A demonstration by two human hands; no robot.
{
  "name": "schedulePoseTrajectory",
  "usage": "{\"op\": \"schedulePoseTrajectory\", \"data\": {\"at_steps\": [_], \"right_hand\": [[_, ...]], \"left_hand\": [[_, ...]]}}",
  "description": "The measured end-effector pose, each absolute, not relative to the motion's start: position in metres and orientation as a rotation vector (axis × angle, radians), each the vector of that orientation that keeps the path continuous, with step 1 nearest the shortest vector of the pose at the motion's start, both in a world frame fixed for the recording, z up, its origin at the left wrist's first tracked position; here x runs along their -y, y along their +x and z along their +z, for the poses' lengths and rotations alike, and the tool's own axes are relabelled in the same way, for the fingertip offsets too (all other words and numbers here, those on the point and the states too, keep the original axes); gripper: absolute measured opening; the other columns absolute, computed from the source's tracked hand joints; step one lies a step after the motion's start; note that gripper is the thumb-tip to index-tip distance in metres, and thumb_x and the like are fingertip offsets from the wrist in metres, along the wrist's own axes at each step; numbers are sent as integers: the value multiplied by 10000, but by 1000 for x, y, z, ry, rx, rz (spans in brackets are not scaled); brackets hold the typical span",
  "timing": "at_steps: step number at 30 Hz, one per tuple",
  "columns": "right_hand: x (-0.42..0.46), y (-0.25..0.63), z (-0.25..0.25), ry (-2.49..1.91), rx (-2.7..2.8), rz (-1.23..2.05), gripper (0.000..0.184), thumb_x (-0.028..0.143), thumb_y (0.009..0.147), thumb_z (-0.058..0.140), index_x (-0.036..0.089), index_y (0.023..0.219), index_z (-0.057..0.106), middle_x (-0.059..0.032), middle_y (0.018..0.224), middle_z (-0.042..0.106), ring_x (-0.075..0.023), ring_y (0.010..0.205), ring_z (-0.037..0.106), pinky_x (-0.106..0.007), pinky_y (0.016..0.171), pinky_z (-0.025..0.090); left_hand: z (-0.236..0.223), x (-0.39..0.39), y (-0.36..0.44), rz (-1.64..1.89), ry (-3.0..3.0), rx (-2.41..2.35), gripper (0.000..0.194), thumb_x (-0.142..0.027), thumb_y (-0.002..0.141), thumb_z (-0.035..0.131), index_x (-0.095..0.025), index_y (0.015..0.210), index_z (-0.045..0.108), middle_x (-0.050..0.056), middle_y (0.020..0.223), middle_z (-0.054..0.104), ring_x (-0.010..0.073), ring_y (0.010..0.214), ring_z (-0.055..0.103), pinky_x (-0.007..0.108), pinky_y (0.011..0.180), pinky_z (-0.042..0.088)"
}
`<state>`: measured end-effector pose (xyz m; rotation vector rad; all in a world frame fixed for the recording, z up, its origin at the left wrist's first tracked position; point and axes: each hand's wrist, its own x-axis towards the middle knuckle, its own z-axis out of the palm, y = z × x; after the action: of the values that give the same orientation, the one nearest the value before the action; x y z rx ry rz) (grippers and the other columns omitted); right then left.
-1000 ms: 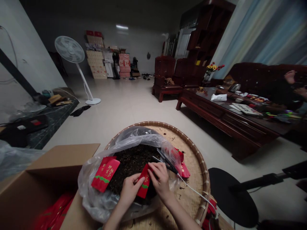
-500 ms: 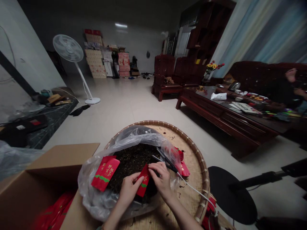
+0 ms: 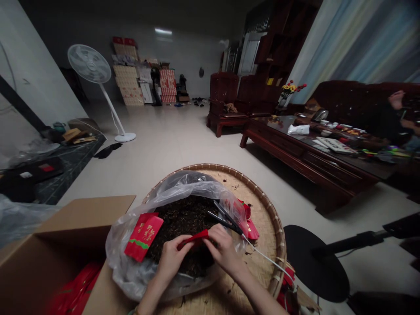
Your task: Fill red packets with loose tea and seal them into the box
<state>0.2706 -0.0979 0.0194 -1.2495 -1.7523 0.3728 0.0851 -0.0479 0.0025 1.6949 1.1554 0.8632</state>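
Note:
Between my two hands a small red packet point(image 3: 196, 236) is stretched sideways, its edge turned up toward me. My left hand point(image 3: 171, 257) pinches one end and my right hand point(image 3: 225, 248) the other. Beneath them, dark dried tea leaves point(image 3: 183, 215) fill an open clear plastic bag point(image 3: 120, 280). Red packets point(image 3: 144, 236) with gold writing and a green band lie on the bag's left side. Just beyond my right hand rests a black tong-shaped tool point(image 3: 231, 223) with a white cord, its two arms apart. More red packets point(image 3: 252, 229) lie to its right.
The bag sits on a round woven bamboo tray point(image 3: 280, 236) with scattered leaf bits. At left stands an open cardboard box point(image 3: 85, 214) holding red packets point(image 3: 77, 291). A black round stand base point(image 3: 316, 262) is at right, near a dark wooden table point(image 3: 295, 153). A white fan point(image 3: 125, 137) stands farther off.
The red packet has turned from upright, with its printed front showing, to lying crosswise, edge-on. My hands have shifted slightly apart and my right hand is a little lower.

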Motion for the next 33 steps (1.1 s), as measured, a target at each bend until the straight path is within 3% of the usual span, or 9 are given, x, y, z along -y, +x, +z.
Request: {"op": "schedulePoseTrajectory", "data": {"at_steps": [4, 7, 13, 16, 18, 23, 27, 29, 33], "right_hand": [[100, 269, 20, -1253, 1549, 713, 162, 248, 855, 547, 183, 913, 682, -74, 859, 679, -204, 831, 598, -335, 763, 481], [99, 262, 16, -1147, 1376, 1120, 263, 358, 812, 612, 175, 990, 673, -71, 914, 697, -215, 865, 635, -344, 804, 488], [96, 259, 6, -1021, 1176, 1568, 481, 578, 770, 595, 173, 1003, 706, -61, 895, 711, -210, 846, 619, -378, 858, 443], [96, 260, -3, -1077, 1105, 1633, 525, 620, 758, 576, 173, 993, 721, -67, 856, 714, -202, 776, 596, -360, 774, 455], [96, 260, -5, -1052, 1065, 1653, 537, 622, 749, 584, 166, 996, 724, -75, 875, 717, -210, 802, 594, -373, 812, 442], [94, 257, 4, -970, 1092, 1668, 553, 626, 783, 543, 163, 1037, 707, -79, 930, 719, -233, 955, 601, -431, 1008, 334], [93, 257, 11, -1006, 1076, 1645, 583, 677, 761, 521, 200, 1051, 691, -65, 995, 707, -238, 1001, 600, -451, 1034, 325], [93, 257, 12, -1030, 1077, 1626, 570, 680, 748, 535, 218, 1046, 684, -54, 1018, 696, -231, 1013, 591, -444, 1039, 325], [93, 256, 15, -1096, 1151, 1623, 549, 671, 753, 535, 206, 1006, 682, -38, 979, 682, -211, 958, 582, -410, 984, 379]], "left_hand": [[-7, 45, 81, 904, 1411, -1169, 344, -441, 649, 684, -163, 837, 758, 79, 812, 758, 254, 703, 699, 350, 641, 585], [-10, 49, 84, 848, 1212, -1079, 524, -566, 634, 675, -139, 928, 745, 112, 927, 746, 289, 770, 702, 386, 617, 595], [-4, 54, 85, 797, 1251, -1018, 700, -715, 676, 545, -145, 1046, 712, 111, 1003, 730, 301, 1016, 648, 420, 936, 489], [-3, 51, 81, 731, 1250, -999, 797, -760, 730, 403, -126, 1137, 662, 105, 922, 748, 291, 941, 678, 434, 923, 490], [-3, 49, 79, 732, 1287, -1028, 793, -756, 747, 378, -123, 1126, 668, 95, 895, 752, 286, 916, 683, 429, 921, 489], [-9, 46, 76, 823, 1437, -1157, 686, -670, 831, 319, -148, 1080, 688, 95, 905, 750, 263, 882, 689, 409, 873, 520], [-9, 53, 72, 1147, 1989, -1345, 505, -491, 802, 567, -192, 1208, 600, 111, 1166, 663, 291, 1084, 588, 460, 965, 453], [-7, 58, 71, 1092, 2399, -1222, 555, -363, 749, 670, -210, 1268, 546, 115, 1274, 592, 309, 1126, 532, 498, 987, 418], [-6, 61, 74, 852, 2688, -956, 584, -133, 745, 612, -193, 1311, 482, 110, 1253, 596, 275, 1055, 532, 459, 918, 475]]}}
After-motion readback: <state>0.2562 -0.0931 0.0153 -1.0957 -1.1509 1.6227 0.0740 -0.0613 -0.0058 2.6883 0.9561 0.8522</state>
